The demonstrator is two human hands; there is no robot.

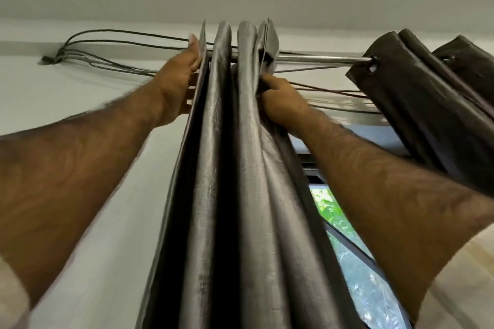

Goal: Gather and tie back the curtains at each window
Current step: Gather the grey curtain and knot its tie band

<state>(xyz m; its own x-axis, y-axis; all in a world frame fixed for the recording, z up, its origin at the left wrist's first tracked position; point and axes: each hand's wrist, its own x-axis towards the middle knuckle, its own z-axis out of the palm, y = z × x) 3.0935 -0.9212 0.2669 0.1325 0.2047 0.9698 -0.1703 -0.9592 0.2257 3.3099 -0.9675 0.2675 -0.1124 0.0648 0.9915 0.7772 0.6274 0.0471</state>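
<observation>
Two curtains hang on one rod [318, 59]: left hand [177, 83] presses flat-fingered against the gathered curtain [232, 168], right hand [280, 104] grips its far folds; second curtain [427, 93] beyond.

No legible text, label, brand, number or sign appears in the head view. The glossy grey-brown pleated curtain [227, 168], the dark brown eyelet curtain [417, 93], the polished metal curtain rod [320, 59] and the white wall [80, 88] carry no readable markings.
</observation>
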